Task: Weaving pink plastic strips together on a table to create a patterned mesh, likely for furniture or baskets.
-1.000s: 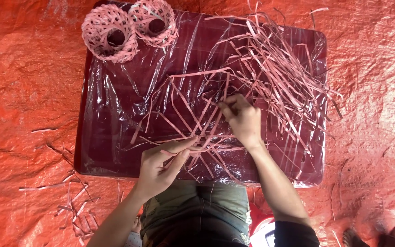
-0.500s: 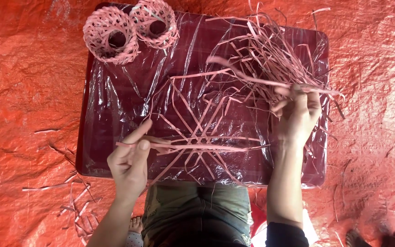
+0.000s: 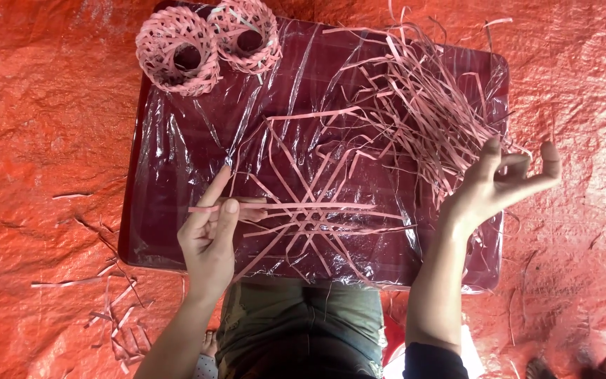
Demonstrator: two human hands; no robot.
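While the left hand point(image 3: 210, 235) pinches a pink strip point(image 3: 282, 208) lying across the woven star point(image 3: 310, 217) on the plastic-wrapped board point(image 3: 170, 140), the right hand point(image 3: 503, 184) lifts at the board's right edge (fingers curled, half open), possibly holding a thin strand; too fine to tell.

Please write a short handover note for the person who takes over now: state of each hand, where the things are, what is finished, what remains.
Left hand: pinches one end of a pink strip lying across the star-shaped woven start.
Right hand: lifted, fingers spread, at the edge of the loose strip pile; whether it holds a strip, I cannot tell.
Both lie on the plastic-covered dark red table.
Done: two small woven baskets at the far left corner.
Left: the star is only crossed strips, no walls woven.
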